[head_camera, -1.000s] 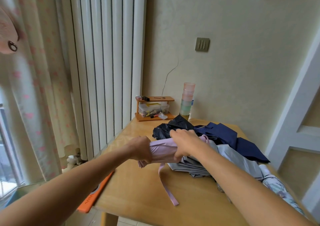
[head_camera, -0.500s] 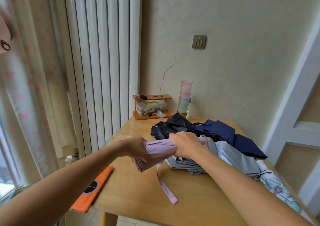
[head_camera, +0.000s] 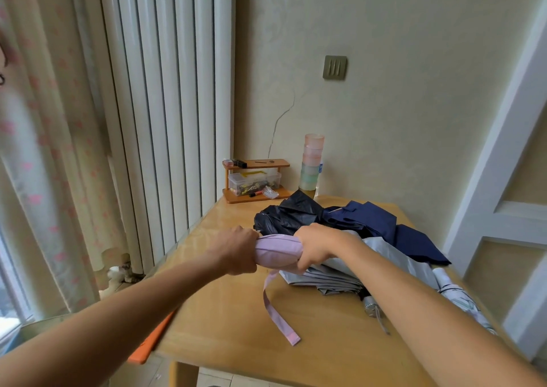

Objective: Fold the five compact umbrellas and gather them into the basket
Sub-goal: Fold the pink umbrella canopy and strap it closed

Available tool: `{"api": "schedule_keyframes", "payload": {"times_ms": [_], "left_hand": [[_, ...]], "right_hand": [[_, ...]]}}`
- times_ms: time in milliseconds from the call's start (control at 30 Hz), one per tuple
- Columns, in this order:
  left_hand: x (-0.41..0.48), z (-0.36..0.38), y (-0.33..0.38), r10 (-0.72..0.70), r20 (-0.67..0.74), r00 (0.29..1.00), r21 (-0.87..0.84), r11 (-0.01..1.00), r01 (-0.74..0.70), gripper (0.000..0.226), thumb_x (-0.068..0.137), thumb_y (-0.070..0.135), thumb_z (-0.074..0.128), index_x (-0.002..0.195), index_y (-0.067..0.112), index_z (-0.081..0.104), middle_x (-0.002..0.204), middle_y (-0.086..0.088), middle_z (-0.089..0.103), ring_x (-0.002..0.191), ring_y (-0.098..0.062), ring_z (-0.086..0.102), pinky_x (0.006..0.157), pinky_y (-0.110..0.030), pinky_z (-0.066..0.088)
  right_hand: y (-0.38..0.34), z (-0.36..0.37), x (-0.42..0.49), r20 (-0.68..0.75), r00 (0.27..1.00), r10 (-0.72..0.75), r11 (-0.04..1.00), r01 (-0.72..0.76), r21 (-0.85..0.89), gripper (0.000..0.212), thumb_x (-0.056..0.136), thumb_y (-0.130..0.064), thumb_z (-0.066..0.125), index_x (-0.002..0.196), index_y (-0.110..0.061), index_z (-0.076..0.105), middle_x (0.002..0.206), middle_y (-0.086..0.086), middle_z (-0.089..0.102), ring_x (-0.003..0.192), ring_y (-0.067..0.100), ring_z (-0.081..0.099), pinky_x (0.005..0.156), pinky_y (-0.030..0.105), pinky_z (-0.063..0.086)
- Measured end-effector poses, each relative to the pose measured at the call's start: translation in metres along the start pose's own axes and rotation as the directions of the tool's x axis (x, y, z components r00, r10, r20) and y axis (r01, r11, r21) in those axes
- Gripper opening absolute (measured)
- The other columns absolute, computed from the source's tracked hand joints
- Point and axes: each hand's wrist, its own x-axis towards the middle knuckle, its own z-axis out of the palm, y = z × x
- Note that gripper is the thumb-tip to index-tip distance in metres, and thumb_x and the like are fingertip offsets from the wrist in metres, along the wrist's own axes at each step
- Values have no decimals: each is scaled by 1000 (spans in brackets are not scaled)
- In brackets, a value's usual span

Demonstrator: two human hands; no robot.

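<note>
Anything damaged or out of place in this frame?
A thin crack runs up the wall above the wooden shelf. The strap of the lilac umbrella trails loose on the table while the left hand and right hand grip the canopy. No basket is in view.

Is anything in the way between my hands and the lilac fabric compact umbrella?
Nothing visible. The left hand and right hand both grip the lilac fabric compact umbrella directly, one at each end. Its loose lilac strap trails onto the wooden table. No basket shows in this view.
</note>
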Motion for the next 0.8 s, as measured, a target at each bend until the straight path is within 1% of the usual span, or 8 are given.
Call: {"api": "schedule_keyframes", "payload": {"times_ms": [100,200,300,400,500,633,700,800], "left_hand": [[6,-2,-2,-69,118,991,-114,990,83,29,73,32,77,98,18,69,79,3,72,65,-12,63,53,-24,49],[11,-5,-12,-83,279,957,-326,929,175,34,73,28,80,102,13,70,88,-3,73,75,-17,68,61,-25,52],[10,-11,-23,16,451,892,-475,851,225,33,74,23,81,103,10,71,90,-4,71,76,-18,68,67,-28,54],[11,-15,-28,65,523,850,-442,873,205,40,75,24,82,110,10,69,97,-5,72,82,-20,69,80,-34,58],[13,-16,-24,53,413,909,-273,960,68,43,75,33,82,113,18,66,104,-2,72,93,-20,69,82,-34,57],[-1,-5,-5,74,41,996,82,994,-77,52,76,38,83,116,20,54,103,-1,64,85,-19,58,65,-33,44],[-5,7,0,76,-76,994,103,992,-68,43,82,35,76,115,20,54,105,-1,67,83,-20,62,66,-34,50],[-3,10,1,31,-91,995,27,999,-29,30,79,32,70,107,23,64,94,2,70,78,-19,65,65,-32,55]], "right_hand": [[-8,0,-2,-120,992,-49,994,36,-104,69,66,-51,88,106,-17,44,105,-1,56,99,25,59,81,42,45],[-17,4,-5,-268,956,-115,971,52,-232,85,63,-63,86,119,-20,40,107,-3,50,110,23,52,94,47,40],[-18,5,-4,-337,932,-134,962,41,-268,53,76,-43,80,107,-19,44,101,1,59,100,28,61,78,40,38],[-20,3,-10,-278,954,-115,968,44,-248,33,77,-25,74,96,-18,47,85,0,50,82,27,56,67,37,38],[-20,4,-9,-219,973,-73,979,28,-201,28,75,-23,73,90,-15,51,80,1,49,72,23,51,59,34,37],[-8,5,-1,-81,996,-44,999,43,-12,29,70,-25,76,78,-12,51,66,4,51,55,21,44,48,30,33],[-1,7,3,-17,998,-62,997,63,49,29,68,-24,76,76,-14,50,61,6,50,51,22,43,47,29,32],[4,12,7,-40,997,-67,995,69,69,33,67,-30,77,77,-16,49,68,5,52,58,22,45,53,33,34]]}}
